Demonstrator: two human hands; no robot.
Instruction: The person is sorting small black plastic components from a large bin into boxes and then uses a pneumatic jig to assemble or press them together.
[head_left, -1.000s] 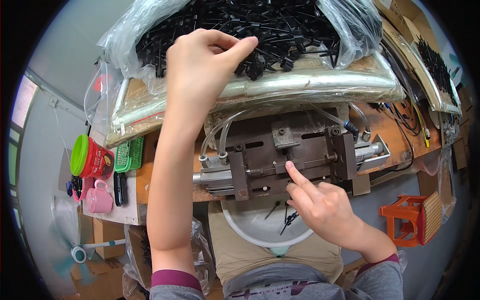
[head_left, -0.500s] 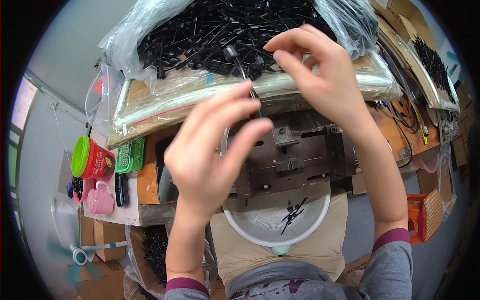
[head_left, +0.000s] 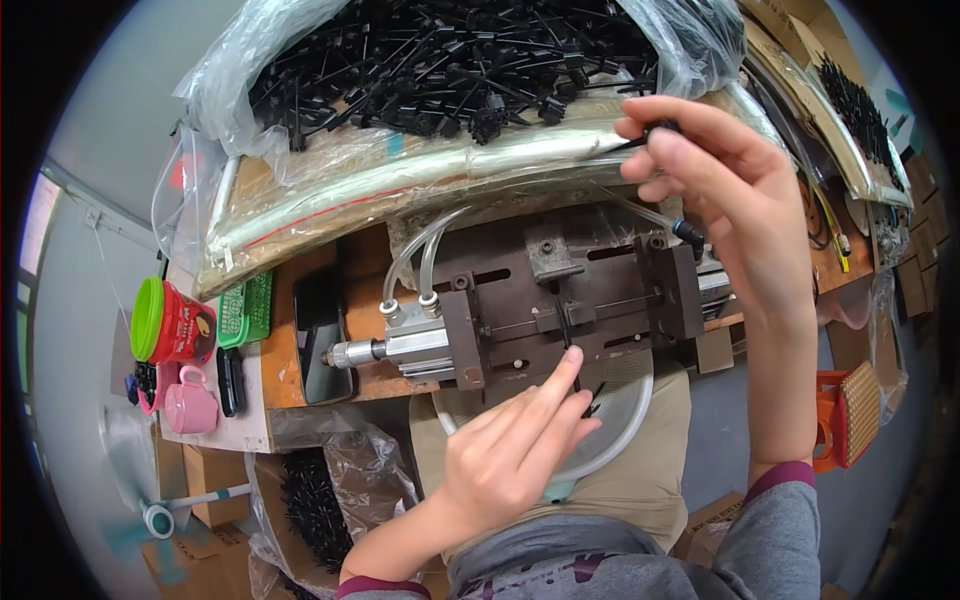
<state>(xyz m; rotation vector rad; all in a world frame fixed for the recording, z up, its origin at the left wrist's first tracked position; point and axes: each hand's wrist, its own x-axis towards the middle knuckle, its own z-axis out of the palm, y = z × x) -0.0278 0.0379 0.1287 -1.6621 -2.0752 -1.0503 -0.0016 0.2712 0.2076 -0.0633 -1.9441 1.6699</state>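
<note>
A thin black stemmed plastic part (head_left: 563, 318) lies across the block in the middle of a dark brown metal clamping fixture (head_left: 610, 275). At its near end is my left hand (head_left: 515, 450), index finger stretched along the stem and the other fingers bent; the thumb is hidden. My right hand (head_left: 735, 185) is raised above the fixture's right end, thumb and fingers pinching another black stemmed part (head_left: 662, 127) with a knobbed end. Beyond the fixture, a heap of similar black parts (head_left: 440, 75) lies in an opened clear plastic bag (head_left: 215, 95).
A white perforated basin (head_left: 630, 420) with black parts rests on my lap under the fixture. Clear air hoses (head_left: 430, 255) join a silver cylinder (head_left: 415, 350). At left are a dark phone (head_left: 322, 350), green basket (head_left: 245, 310), red tub (head_left: 185, 320) and pink mug (head_left: 192, 402).
My left hand has come back from near the heap to the fixture's front, where a black part now lies. My right hand has moved right, off the heap, with a part in its fingers.
</note>
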